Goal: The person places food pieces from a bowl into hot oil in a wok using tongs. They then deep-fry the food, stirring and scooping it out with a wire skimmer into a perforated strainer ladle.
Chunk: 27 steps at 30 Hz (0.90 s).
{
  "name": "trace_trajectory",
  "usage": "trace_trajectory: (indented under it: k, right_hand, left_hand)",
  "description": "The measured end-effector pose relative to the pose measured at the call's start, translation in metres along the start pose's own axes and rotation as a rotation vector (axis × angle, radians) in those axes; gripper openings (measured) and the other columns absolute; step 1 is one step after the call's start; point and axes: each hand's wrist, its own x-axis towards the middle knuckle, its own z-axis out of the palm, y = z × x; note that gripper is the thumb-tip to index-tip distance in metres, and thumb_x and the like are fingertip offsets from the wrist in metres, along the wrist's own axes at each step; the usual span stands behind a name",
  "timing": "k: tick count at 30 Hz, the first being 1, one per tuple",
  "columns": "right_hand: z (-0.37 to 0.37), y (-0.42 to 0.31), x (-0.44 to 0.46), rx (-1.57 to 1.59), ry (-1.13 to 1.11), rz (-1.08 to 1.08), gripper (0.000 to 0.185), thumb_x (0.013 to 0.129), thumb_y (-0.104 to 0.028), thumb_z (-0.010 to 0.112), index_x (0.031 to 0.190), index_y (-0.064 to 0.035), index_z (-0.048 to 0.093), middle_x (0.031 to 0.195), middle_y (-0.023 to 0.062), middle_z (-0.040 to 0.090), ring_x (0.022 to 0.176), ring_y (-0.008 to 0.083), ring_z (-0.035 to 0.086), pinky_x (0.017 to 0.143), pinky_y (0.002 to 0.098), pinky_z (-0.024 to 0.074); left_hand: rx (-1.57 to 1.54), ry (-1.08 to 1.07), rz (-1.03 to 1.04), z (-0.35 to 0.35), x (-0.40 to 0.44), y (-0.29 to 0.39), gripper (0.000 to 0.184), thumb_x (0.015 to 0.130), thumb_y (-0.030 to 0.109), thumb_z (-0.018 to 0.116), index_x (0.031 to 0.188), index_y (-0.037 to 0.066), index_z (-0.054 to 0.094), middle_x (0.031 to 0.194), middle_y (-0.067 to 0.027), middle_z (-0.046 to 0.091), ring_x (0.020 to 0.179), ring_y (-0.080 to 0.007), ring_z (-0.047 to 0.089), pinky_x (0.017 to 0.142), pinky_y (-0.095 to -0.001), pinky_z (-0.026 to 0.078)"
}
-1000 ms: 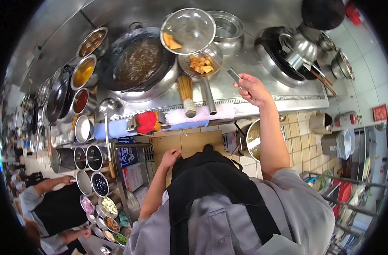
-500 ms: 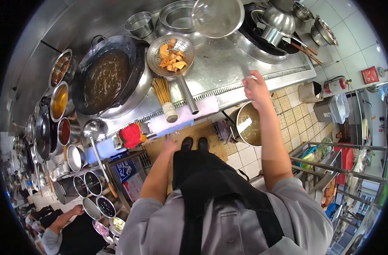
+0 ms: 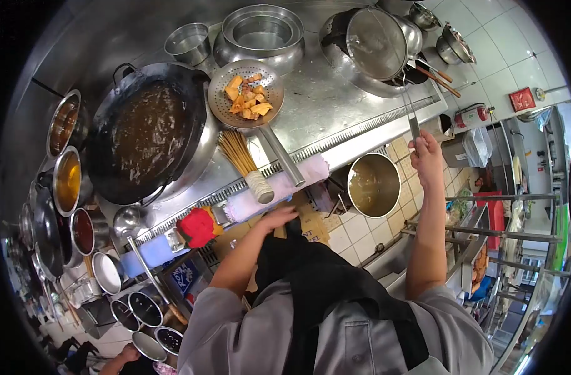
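Observation:
My right hand (image 3: pixel 427 156) is closed round the handle of a round mesh strainer (image 3: pixel 377 47), which is over the cookware at the back right of the counter. Low beside the pink towel (image 3: pixel 307 178) on the counter's front edge, my left hand (image 3: pixel 279 217) is open and holds nothing. A perforated ladle (image 3: pixel 218 103) bears golden-brown food pieces (image 3: pixel 248 97), its handle lying across the towel. Left of that handle lies a bamboo brush (image 3: pixel 238 156). Brown liquid fills the large black wok (image 3: pixel 101 153) further left.
Bowls of sauce, among them an orange one (image 3: pixel 68 181), line the left. A metal ladle (image 3: pixel 130 222) lies near a red cloth (image 3: pixel 198 227). A deep pot (image 3: pixel 374 185) stands below the counter's edge. Another person's hand (image 3: pixel 130 354) shows at bottom left.
My right hand has carried the mesh strainer rightward, away from the perforated ladle. My left hand has moved nearer the towel. The camera view has turned and shifted.

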Motion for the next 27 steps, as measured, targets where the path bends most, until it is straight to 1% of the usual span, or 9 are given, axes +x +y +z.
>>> trace_trajectory:
  k: [1,3,6,8,11,15,22,24,27]
  right_hand:
    - [0.006,0.003,0.006,-0.168,0.06,-0.079,0.027,0.084,-0.01,0.042,0.11,-0.003,0.043,0.071,0.0064,0.051,0.046,0.0075,0.039,0.04,0.02,0.0319]
    - [0.027,0.01,0.021,-0.549,0.174,-0.249,0.032,0.082,-0.011,0.042,0.112,-0.0008,0.044,0.074,0.0126,0.055,0.056,0.0165,0.05,0.051,0.0269,0.0398]
    - [0.086,0.04,0.046,-0.843,0.266,-0.53,0.034,0.077,-0.007,0.04,0.11,0.0019,0.046,0.084,0.024,0.056,0.081,0.0337,0.055,0.072,0.0385,0.0425]
    - [0.112,0.05,0.058,-0.861,0.087,-0.519,0.035,0.075,-0.004,0.039,0.108,0.0026,0.047,0.087,0.0256,0.056,0.086,0.0371,0.053,0.076,0.0401,0.0417]
    - [0.125,0.043,0.057,-0.794,0.183,-0.434,0.034,0.075,-0.005,0.041,0.108,0.0026,0.048,0.087,0.026,0.055,0.085,0.0371,0.054,0.075,0.0399,0.0421]
    - [0.134,0.047,0.052,-0.777,0.234,-0.455,0.034,0.075,-0.005,0.042,0.107,0.0015,0.049,0.088,0.0259,0.055,0.084,0.0371,0.054,0.075,0.0399,0.0423]
    - [0.134,-0.009,-0.008,-0.524,0.126,-0.53,0.03,0.077,-0.008,0.044,0.104,0.0009,0.05,0.087,0.024,0.056,0.085,0.0384,0.053,0.074,0.0382,0.0422]
    - [0.151,-0.01,-0.026,-0.414,0.102,-0.594,0.034,0.079,-0.007,0.043,0.112,-0.0039,0.047,0.072,0.0163,0.055,0.066,0.0213,0.053,0.063,0.032,0.0413]
    - [0.174,-0.003,-0.04,-0.488,0.0,-0.601,0.034,0.079,-0.008,0.044,0.112,-0.0045,0.046,0.075,0.0192,0.055,0.07,0.0271,0.055,0.065,0.0343,0.042]
  left_hand:
    - [-0.672,-0.066,-0.008,0.005,-0.034,0.069,0.056,0.082,0.038,0.046,0.128,0.012,0.028,0.123,-0.0077,0.041,0.111,-0.0212,0.041,0.09,-0.0417,0.032]
    - [-1.333,-0.083,0.142,0.008,-0.043,0.116,0.042,0.085,0.032,0.041,0.121,0.01,0.033,0.12,-0.0089,0.043,0.108,-0.0229,0.043,0.091,-0.0431,0.03]
    - [-1.62,0.004,0.082,-0.008,-0.039,0.142,0.036,0.083,0.033,0.043,0.107,0.007,0.04,0.112,-0.0116,0.047,0.105,-0.0239,0.044,0.09,-0.0431,0.031]
    - [-1.608,0.097,0.039,-0.015,-0.038,0.154,0.033,0.081,0.033,0.045,0.097,0.004,0.045,0.099,-0.0124,0.052,0.095,-0.0237,0.05,0.087,-0.0413,0.035]
    - [-1.64,0.114,0.049,-0.027,-0.035,0.162,0.033,0.081,0.033,0.046,0.092,0.003,0.048,0.088,-0.0104,0.055,0.084,-0.0234,0.055,0.075,-0.0356,0.044]
    - [-1.694,0.23,0.182,-0.049,-0.041,0.176,0.011,0.08,0.011,0.047,0.071,0.005,0.043,0.06,0.0001,0.046,0.046,-0.0074,0.042,0.043,-0.0214,0.039]
    - [-1.717,0.076,0.141,-0.055,-0.076,0.195,0.014,0.08,0.009,0.046,0.068,0.008,0.04,0.056,0.0021,0.042,0.045,-0.0066,0.041,0.042,-0.0209,0.038]
    - [-1.568,0.18,0.178,-0.037,-0.09,0.2,0.012,0.081,0.009,0.046,0.07,0.008,0.04,0.058,0.0016,0.041,0.045,-0.0066,0.04,0.041,-0.0214,0.037]
    - [-1.325,0.285,0.259,-0.016,-0.113,0.203,0.007,0.081,0.007,0.045,0.079,0.006,0.038,0.061,-0.0004,0.041,0.047,-0.008,0.039,0.044,-0.023,0.036]
